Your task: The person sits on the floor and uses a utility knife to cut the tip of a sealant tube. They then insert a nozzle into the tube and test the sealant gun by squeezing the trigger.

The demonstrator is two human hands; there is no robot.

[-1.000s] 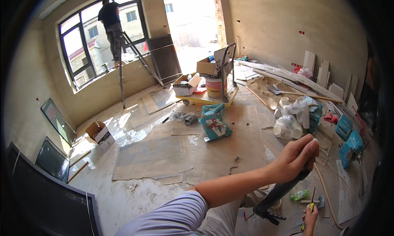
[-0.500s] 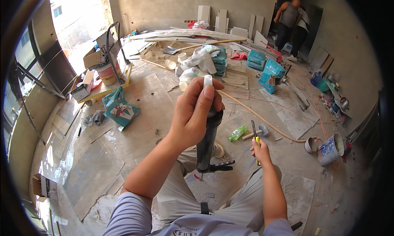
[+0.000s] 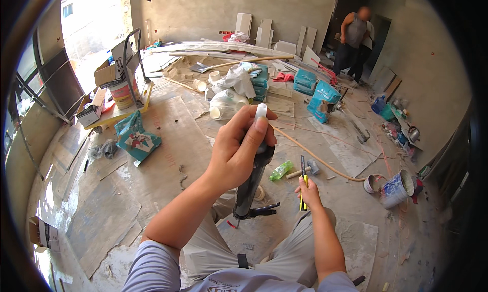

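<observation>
Above the seated person's lap, a black caulking gun (image 3: 252, 182) is held upright by the left hand (image 3: 238, 150), whose fingers are wrapped tightly round the top of the tube, thumb pressed against the white nozzle (image 3: 261, 110), apparently so that the tip is steadied. The gun's trigger end hangs low between the knees. A yellow-handled utility knife (image 3: 303, 185) is pinched in the closed right hand (image 3: 308, 193), blade end pointing up and away from the body; whether the blade is extended cannot be made out. A green bottle (image 3: 280, 170) and an orange hose (image 3: 317, 160) lie on the dusty floor (image 3: 168, 155) just beyond. Two people (image 3: 356, 38) stand well apart by the doorway.
</observation>
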